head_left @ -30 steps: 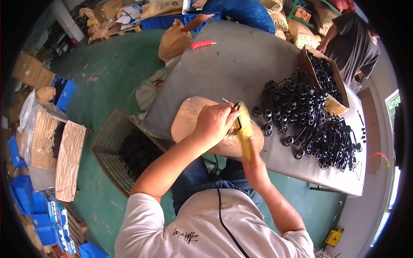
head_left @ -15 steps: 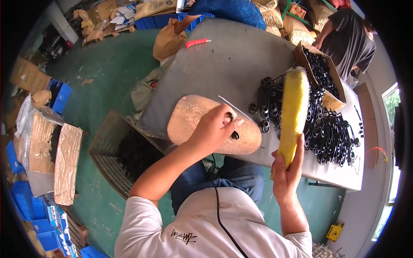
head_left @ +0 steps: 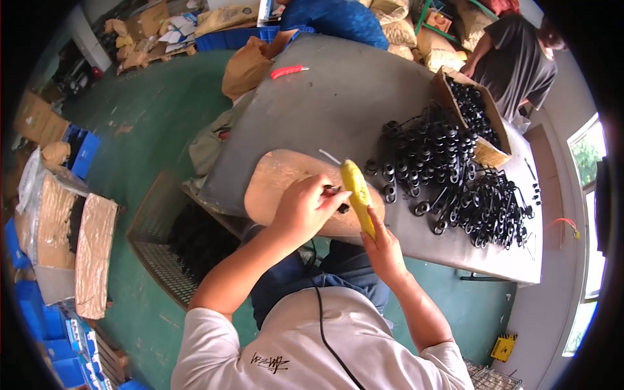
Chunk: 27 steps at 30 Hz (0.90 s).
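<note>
a long, round-ended yellow bar (head_left: pixel 357 192) is clasped in the right hand (head_left: pixel 383 249), over a tan, round-cornered board (head_left: pixel 265 185). the left hand (head_left: pixel 300 208) pinches a small dark piece (head_left: pixel 343 208) just left of the bar. looped, shiny black parts (head_left: pixel 426 149) heap rightward on the smooth grey table (head_left: pixel 351 97); a red cutter (head_left: pixel 288 71) lies far left. both hands angle inward.

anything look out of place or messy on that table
Two mild things: a red cutter lies loose near the table's left edge, its metal tip seemingly exposed, and black looped parts sit in a tangled heap outside the cardboard box.
</note>
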Motion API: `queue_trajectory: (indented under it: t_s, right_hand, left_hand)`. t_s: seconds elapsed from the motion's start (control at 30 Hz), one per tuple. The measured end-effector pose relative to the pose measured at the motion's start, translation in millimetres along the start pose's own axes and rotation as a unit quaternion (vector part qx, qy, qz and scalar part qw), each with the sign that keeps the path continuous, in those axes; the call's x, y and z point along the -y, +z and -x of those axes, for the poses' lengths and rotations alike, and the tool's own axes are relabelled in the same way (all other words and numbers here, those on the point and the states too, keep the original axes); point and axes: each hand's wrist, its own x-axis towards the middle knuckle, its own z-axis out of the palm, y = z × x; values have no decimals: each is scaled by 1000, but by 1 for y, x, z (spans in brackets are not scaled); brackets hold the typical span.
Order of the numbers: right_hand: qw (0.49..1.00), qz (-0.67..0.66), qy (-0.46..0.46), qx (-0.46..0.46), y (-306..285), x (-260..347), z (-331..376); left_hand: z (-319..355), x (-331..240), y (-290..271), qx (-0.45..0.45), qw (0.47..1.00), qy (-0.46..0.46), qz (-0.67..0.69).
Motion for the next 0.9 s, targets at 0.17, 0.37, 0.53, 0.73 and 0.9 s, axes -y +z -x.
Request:
queue_trajectory:
  t_s: [0.17,0.37,0.53,0.73,0.9]
  right_hand:
    - [999,9,3,36,-23,14,-21]
    - [961,178,-124,-173,-37,-36,-62]
    - [921,307,-42,-237,-43,-45,-102]
    - [923,316,68,-210,-21,-72,-106]
    - [895,335,-32,-293,-39,-60,-112]
  left_hand:
    - [18,-3,-61,-104,986,-129,-5]
    - [49,10,-160,-204,928,-206,-235]
    - [98,65,-224,-79,807,-390,-436]
    - [121,88,-186,-110,869,-334,-348]
    - [98,80,-136,-69,929,-285,-228]
